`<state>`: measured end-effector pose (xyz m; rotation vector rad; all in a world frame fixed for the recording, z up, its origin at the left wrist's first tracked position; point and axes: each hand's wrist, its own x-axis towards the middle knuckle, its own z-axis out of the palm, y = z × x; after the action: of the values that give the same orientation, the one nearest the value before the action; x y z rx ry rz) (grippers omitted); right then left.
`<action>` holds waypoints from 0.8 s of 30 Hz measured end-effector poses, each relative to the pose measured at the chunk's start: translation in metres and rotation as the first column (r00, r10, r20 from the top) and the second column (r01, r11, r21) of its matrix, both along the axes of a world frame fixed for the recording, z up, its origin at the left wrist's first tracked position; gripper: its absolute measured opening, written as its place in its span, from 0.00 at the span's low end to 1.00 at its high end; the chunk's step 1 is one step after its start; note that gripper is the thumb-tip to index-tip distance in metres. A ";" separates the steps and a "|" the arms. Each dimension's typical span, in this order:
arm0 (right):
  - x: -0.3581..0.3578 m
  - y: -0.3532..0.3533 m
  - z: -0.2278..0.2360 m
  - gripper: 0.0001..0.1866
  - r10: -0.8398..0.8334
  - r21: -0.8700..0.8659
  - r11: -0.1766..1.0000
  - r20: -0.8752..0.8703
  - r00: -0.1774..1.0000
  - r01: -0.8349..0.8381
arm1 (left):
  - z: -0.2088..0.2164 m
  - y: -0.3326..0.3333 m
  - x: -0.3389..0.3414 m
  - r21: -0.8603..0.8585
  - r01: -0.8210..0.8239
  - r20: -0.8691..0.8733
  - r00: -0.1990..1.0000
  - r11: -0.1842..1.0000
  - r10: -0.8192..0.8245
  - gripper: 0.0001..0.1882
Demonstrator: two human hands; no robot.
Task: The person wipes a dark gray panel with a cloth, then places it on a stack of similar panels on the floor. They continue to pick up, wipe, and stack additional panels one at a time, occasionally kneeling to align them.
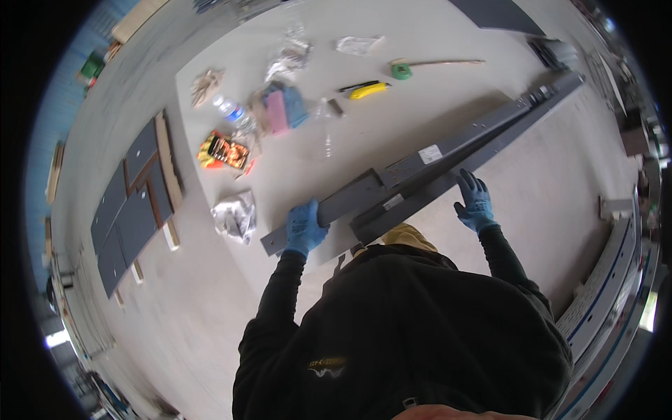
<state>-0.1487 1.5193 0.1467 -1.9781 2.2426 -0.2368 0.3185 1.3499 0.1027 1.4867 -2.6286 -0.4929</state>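
Observation:
Both of my hands wear blue work gloves. My left hand (305, 227) is closed round the near left end of a short dark grey metal bar (352, 197). That bar meets or overlaps a longer grey metal profile (460, 143) with a white label; exactly how they join I cannot make out. Alongside, nearer to my body, lies a second long grey profile (420, 203), also labelled, sticking out past the table edge. My right hand (476, 201) is beside this nearer profile with fingers spread, its fingertips close to the edge. Whether they touch it is unclear.
On the white table (392, 126) lie a yellow utility knife (368, 90), a green tape measure (401, 71), a plastic bottle (229, 110), pink and blue cloths (278, 112), a phone (228, 150) and crumpled plastic (236, 216). Dark panels (133, 210) rest on wooden strips at left.

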 end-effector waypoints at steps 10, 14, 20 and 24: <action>0.005 0.000 -0.010 0.42 -0.079 -0.018 0.997 0.087 0.993 0.081 | -0.003 -0.001 0.012 0.013 -0.084 0.062 0.995 0.996 0.083 0.41; 0.005 -0.004 -0.015 0.41 -0.016 -0.103 0.994 0.123 0.992 0.029 | -0.013 -0.002 0.015 0.065 -0.050 0.066 0.997 0.997 0.045 0.38; 0.005 -0.002 -0.025 0.39 0.029 -0.112 0.994 0.108 0.994 -0.017 | -0.006 0.004 0.024 0.008 -0.132 0.074 0.989 0.991 0.131 0.28; 0.008 -0.001 -0.031 0.38 0.084 -0.116 0.990 0.082 0.993 -0.075 | -0.001 0.004 0.027 0.016 -0.150 0.063 0.987 0.989 0.149 0.27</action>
<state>-0.1409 1.5182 0.1160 -2.0655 2.1362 -0.4403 0.3450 1.3538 0.1015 1.7162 -2.5377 -0.4695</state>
